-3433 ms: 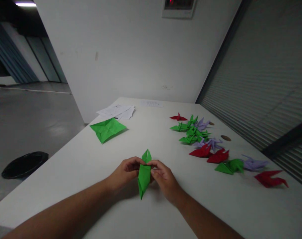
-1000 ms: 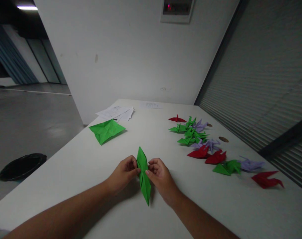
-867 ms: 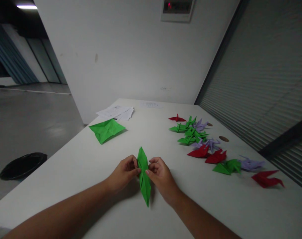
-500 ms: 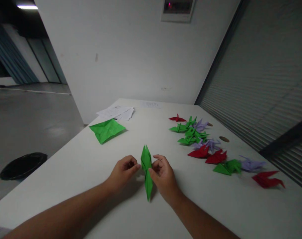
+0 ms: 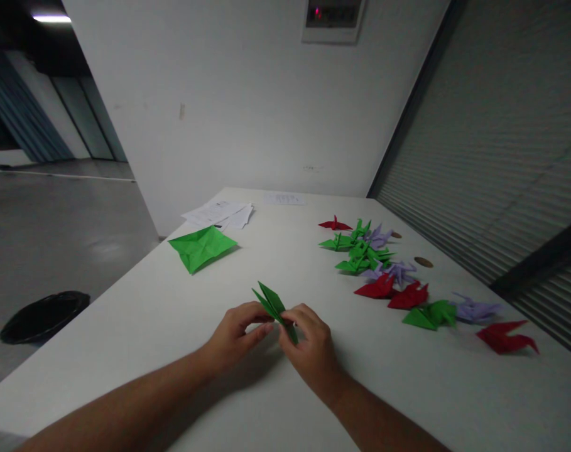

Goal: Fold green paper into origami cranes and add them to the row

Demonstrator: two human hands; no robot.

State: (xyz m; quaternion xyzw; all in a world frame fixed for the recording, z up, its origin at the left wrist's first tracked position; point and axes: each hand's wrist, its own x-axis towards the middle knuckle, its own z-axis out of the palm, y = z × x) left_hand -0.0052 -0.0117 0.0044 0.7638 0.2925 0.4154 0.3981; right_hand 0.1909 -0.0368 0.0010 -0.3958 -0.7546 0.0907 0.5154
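Your left hand [image 5: 233, 333] and right hand [image 5: 311, 345] meet low over the near part of the white table [image 5: 172, 314]. The fingertips of each hand pinch a green folded piece [image 5: 272, 302], which is tilted so that its narrow points aim up and to the left. Judging by its shape, the piece is only partway folded. It is slim and layered, without the spread wings of the paper figures [image 5: 374, 260] in red, green and lilac strung along the right side. A creased green sheet [image 5: 201, 247] lies opened out farther left, apparently hardly begun, with white papers [image 5: 222, 212] beyond it.
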